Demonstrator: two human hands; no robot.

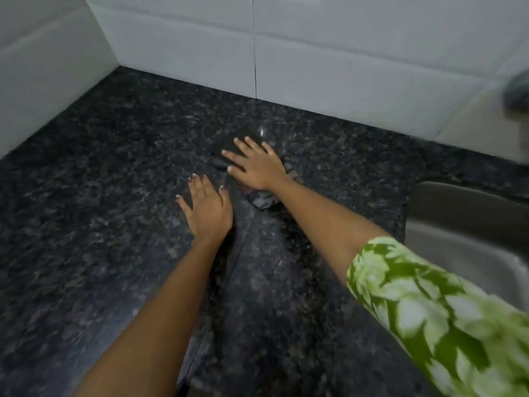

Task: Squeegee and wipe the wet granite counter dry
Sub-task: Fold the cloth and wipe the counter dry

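Granite counter runs back to the tiled wall & a corner at far left; wide bare stone on the left side. Right hand pressed flat, fingers spread, on a dark cloth mid-counter, near the back wall. Left hand flat on stone just beside it, fingers apart. Steel sink at right edge; contents mostly out of view.

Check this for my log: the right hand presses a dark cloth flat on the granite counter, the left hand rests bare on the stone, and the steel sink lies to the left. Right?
Not quite: the head view shows the steel sink to the right. The rest holds: the right hand presses a dark cloth flat on the granite counter, and the left hand rests bare on the stone.
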